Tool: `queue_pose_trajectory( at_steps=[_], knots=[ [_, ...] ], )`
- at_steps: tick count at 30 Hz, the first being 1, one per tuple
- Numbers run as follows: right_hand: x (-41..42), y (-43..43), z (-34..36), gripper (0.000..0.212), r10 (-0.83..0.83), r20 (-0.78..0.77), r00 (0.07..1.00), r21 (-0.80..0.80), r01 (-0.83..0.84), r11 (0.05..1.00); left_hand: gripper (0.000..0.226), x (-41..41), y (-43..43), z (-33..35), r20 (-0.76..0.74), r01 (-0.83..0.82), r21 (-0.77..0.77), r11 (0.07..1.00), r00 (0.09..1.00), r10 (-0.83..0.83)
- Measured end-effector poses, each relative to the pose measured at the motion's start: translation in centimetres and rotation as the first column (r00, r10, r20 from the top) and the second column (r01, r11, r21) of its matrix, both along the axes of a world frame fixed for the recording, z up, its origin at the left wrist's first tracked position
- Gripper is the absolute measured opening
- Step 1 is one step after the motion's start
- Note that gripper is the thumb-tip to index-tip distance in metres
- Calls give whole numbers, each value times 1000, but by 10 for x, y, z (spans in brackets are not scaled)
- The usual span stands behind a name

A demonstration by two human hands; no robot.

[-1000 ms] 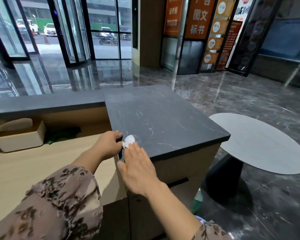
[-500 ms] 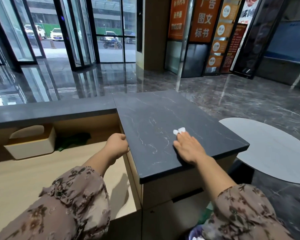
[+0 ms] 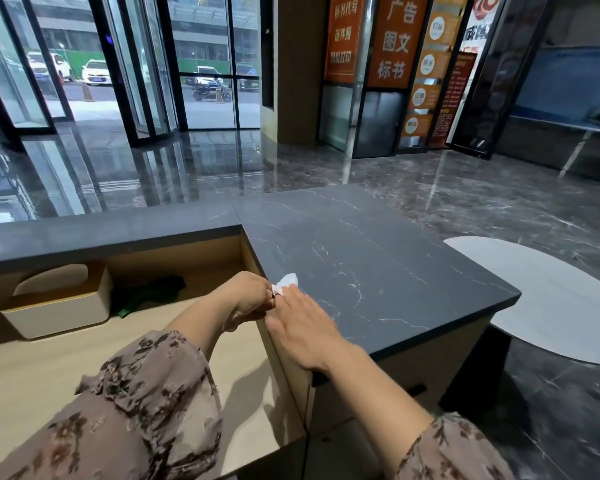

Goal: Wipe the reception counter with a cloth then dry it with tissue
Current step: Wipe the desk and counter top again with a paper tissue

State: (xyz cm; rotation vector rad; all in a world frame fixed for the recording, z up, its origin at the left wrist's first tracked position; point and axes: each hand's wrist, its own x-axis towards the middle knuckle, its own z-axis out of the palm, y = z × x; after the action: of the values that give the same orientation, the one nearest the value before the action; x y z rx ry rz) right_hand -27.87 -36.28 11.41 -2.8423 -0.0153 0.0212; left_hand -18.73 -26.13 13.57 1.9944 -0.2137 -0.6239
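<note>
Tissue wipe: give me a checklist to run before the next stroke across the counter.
1. Tissue under right hand fingertips: ok.
2. Tissue on the counter, at its left edge: ok.
3. Left hand clear of the stroke: not ok, it touches the tissue at the counter's edge.
4. Path across the counter free of objects: ok.
5. Counter dry: cannot tell.
6. Green cloth put aside on the lower desk beside the box: ok.
</note>
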Motion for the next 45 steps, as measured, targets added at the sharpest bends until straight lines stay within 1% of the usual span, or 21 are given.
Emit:
queue_pose_trajectory(
  at_steps=[2,4,7,11,13,16,18,20,22,23,25,28,31,33,35,37,40,42,45],
  knots=[
    [-2,-12,5,49,32,-18,999,-65,-33,997,17,2,-1,1,14,9,23,1000,1000,-10],
    [2,-31,7,50,-6,-12,1000,-87,5,996,22,2,-1,3,27,32,65,997,999,-34],
    [16,-73,3,51,-157,-21,987,-45,156,987,29,0,0,5,9,34,63,997,999,-35],
    [22,-131,0,53,-399,-50,916,-43,397,917,26,2,1,2,18,73,42,996,997,-74],
    [26,-137,1,54,-457,-82,886,-28,456,889,30,5,2,-2,-3,90,11,996,996,-90],
    [36,-120,1,56,-521,-67,851,10,523,852,32,6,3,-4,-57,79,-49,996,995,-81],
    [45,-94,2,55,-489,-62,870,15,491,871,31,9,4,-6,-89,67,-86,994,993,-74],
    [54,-56,1,49,-410,-58,910,19,412,911,32,12,4,-7,-127,55,-124,991,989,-71],
    [61,-18,-2,43,-288,-17,958,-22,287,958,28,14,7,-8,-160,45,-150,988,985,-69],
    [62,-5,-3,42,-219,1,976,-74,218,973,24,15,9,-8,-177,29,-158,987,983,-57],
    [60,2,-3,45,-130,-3,992,-136,128,982,18,14,12,-10,-233,-60,-171,984,972,19],
    [48,-14,9,54,-16,-97,995,-96,6,995,13,13,4,-7,-305,-231,-245,942,940,151],
    [38,-19,12,53,93,-90,992,-95,-101,990,20,20,-12,-2,-330,-370,-287,883,904,272],
    [37,-24,9,54,144,-92,985,-130,-155,979,21,28,-19,-4,-305,-452,-304,838,880,363],
    [43,-34,7,54,145,-107,984,-162,-162,973,21,36,-25,-4,-297,-497,-341,798,862,411],
    [58,-49,7,53,105,-108,989,-165,-122,979,26,40,-29,-2,-290,-518,-349,781,852,435],
    [82,-83,8,50,-12,-82,997,-188,-3,982,36,42,-31,4,-282,-526,-321,788,847,451],
    [92,-110,9,50,-107,-87,990,-190,89,978,40,45,-31,2,-304,-546,-303,782,832,463],
    [103,-140,7,51,-214,-106,971,-188,192,963,42,47,-32,-2,-377,-590,-363,721,801,465]
  ],
)
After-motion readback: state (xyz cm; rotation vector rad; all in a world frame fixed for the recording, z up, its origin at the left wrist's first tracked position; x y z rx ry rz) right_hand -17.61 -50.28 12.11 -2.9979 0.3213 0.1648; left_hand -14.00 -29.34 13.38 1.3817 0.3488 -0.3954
